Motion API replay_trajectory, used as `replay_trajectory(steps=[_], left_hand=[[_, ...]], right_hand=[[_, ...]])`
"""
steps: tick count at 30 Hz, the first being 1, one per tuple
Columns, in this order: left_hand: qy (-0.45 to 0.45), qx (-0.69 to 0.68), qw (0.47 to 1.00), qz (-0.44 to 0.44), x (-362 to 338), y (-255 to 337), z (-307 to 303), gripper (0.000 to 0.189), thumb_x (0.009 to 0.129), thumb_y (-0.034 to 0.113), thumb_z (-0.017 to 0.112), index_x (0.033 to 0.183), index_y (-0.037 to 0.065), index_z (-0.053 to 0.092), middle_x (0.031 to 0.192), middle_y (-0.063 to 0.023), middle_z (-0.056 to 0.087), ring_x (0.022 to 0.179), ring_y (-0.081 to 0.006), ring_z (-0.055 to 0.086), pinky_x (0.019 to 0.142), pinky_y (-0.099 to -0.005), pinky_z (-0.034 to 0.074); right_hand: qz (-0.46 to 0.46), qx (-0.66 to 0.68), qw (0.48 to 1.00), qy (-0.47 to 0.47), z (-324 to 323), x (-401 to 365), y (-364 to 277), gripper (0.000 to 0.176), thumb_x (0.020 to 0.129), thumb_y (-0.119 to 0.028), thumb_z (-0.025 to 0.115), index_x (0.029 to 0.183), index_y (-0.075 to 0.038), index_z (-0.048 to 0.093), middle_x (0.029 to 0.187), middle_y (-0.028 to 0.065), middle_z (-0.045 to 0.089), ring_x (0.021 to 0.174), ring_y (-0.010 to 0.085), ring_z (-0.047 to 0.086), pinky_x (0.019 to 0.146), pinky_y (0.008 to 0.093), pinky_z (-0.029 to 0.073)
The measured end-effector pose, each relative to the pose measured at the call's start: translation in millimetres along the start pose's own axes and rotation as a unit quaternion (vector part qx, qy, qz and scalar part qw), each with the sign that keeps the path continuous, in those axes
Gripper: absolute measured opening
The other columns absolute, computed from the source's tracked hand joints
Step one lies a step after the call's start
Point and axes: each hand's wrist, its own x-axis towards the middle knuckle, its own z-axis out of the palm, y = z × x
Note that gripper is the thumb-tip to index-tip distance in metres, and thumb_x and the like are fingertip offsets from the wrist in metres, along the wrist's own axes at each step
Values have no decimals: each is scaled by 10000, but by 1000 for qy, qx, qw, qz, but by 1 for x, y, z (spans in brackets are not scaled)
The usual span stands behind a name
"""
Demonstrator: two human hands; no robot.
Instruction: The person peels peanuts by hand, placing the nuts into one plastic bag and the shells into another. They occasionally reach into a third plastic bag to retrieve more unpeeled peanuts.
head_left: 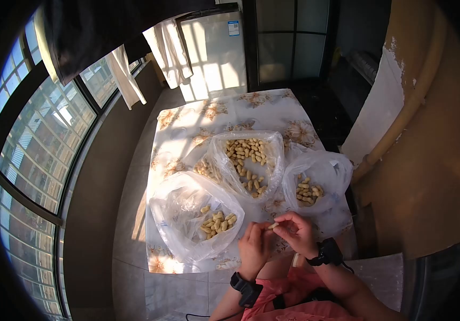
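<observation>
My left hand and my right hand meet over the near edge of the table, fingers pinched together on one peanut in its shell. Three clear plastic bags lie open ahead of them. The left bag holds a small heap of peanuts just beside my left hand. The middle bag holds the most peanuts. The right bag holds a few peanuts. Both wrists wear black bands.
The table is covered with a floral cloth lit by sun. Windows run along the left, with clothes hanging above. A white fridge stands at the far end. A peeling wall is close on the right.
</observation>
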Motion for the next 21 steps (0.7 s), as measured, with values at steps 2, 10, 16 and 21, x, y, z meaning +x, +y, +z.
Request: replay_trajectory(steps=[2, 10, 16, 21], left_hand=[[17, -23, 999, -18, 0, 1, 0, 126, 873, 7, 645, 991, 34, 611, 833, -119, 606, 693, -290, 620, 597, -358, 472], [23, -19, 999, -14, 1, 2, -1, 136, 871, 2, 642, 999, 23, 600, 834, -123, 605, 703, -300, 615, 612, -365, 474], [22, -14, 1000, -13, 1, 3, -1, 163, 865, 0, 645, 1020, 26, 601, 831, -124, 599, 699, -295, 612, 613, -364, 474], [19, -5, 1000, -11, 0, 2, -1, 172, 863, 2, 648, 1026, 29, 602, 824, -122, 593, 686, -286, 607, 608, -361, 472]], right_hand=[[-1, 0, 1000, 2, 1, 1, -2, 202, 894, -30, 713, 1074, 15, 633, 1007, 64, 667, 926, 112, 648, 795, 263, 540], [-38, -18, 999, -22, 0, 3, -3, 159, 887, 5, 699, 1035, 11, 641, 1013, 73, 654, 920, 122, 641, 796, 263, 540], [-38, -12, 999, -30, -1, 3, -4, 156, 890, 20, 681, 1040, 13, 640, 1024, 82, 648, 938, 130, 640, 810, 267, 539], [-27, 1, 999, -27, 0, 2, -5, 155, 895, 13, 680, 1042, 16, 630, 1021, 76, 644, 935, 121, 634, 813, 264, 536]])
